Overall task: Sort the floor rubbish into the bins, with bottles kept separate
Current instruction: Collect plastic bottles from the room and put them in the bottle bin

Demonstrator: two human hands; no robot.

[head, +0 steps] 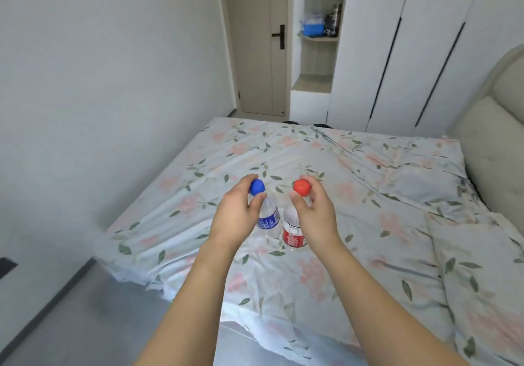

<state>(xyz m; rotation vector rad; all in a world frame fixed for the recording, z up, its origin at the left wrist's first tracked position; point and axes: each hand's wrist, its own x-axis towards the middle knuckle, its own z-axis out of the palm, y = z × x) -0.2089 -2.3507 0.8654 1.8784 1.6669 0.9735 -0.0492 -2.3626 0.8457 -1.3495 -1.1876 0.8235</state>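
Two clear plastic bottles stand side by side over the bed. The left bottle [268, 218] has a blue cap and a blue label; my left hand [236, 209] pinches it at the cap between thumb and fingers. The right bottle [293, 231] has a red cap and a red label; my right hand [313, 209] pinches its cap the same way. Whether the bottles rest on the sheet or hang just above it, I cannot tell. No bin is in view.
A bed with a floral sheet [354, 195] fills the middle and right, with a padded headboard [499, 116] at the right. A strip of grey floor [56, 323] runs along the left wall. Beyond the bed are a closed door [261, 42], open shelves [320, 28] and white wardrobes [411, 48].
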